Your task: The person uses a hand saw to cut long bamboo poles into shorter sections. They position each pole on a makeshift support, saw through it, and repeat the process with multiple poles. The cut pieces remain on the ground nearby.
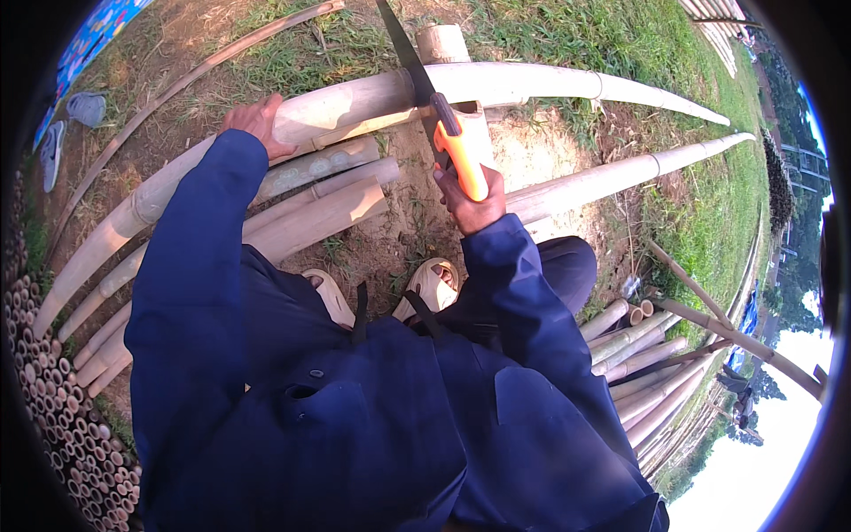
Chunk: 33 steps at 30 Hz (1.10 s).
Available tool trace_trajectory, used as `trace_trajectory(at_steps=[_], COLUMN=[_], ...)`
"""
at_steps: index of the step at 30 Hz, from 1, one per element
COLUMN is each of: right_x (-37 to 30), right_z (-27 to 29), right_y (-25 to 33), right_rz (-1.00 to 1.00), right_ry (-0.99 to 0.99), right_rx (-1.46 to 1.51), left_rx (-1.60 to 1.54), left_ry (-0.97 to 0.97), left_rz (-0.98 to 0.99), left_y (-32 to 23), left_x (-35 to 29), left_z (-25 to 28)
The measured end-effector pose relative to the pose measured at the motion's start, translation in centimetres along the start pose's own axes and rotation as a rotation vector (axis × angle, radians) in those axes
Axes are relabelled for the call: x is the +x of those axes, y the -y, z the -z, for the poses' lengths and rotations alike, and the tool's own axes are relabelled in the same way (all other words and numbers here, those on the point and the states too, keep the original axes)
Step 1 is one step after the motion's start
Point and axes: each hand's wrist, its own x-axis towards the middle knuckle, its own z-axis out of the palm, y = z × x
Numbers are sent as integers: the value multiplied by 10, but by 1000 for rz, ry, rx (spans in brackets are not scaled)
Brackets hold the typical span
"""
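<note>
A long, thick bamboo pole (pixel 346 100) lies across in front of me, bending from left to far right in this wide view. My left hand (pixel 257 126) presses down on it, fingers curled over its top. In my right hand (pixel 472 202) is the orange handle of a handsaw (pixel 463 158), my fingers wrapped round it. The dark blade stands across the pole near its joint, its tip pointing away from me; how deep it sits in the bamboo I cannot tell. Behind the blade, a short upright bamboo post (pixel 441 43) rises beside the pole.
Cut bamboo lengths (pixel 315 217) lie beneath and nearer than the pole, left of my sandals (pixel 432 288). Another pole (pixel 620 180) stretches right. Stacked bamboo ends (pixel 66 408) fill the lower left; a bamboo pile (pixel 651 363) lies at right. Shoes (pixel 53 155) rest at far left.
</note>
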Motion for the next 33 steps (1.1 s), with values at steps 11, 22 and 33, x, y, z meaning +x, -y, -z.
trace_trajectory(at_steps=[11,22,33], right_x=[-47,-172,-39], right_z=[23,63,15], right_y=[9,16,-3], right_rz=[-163,-86,29], right_ry=[14,20,15], right_rx=[-56,-150,-50], left_rx=[36,23,29], left_ry=[10,23,9], left_rz=[34,65,4], left_y=[-3,-3,-3], left_x=[-4,-18,-9], left_z=[7,0,13])
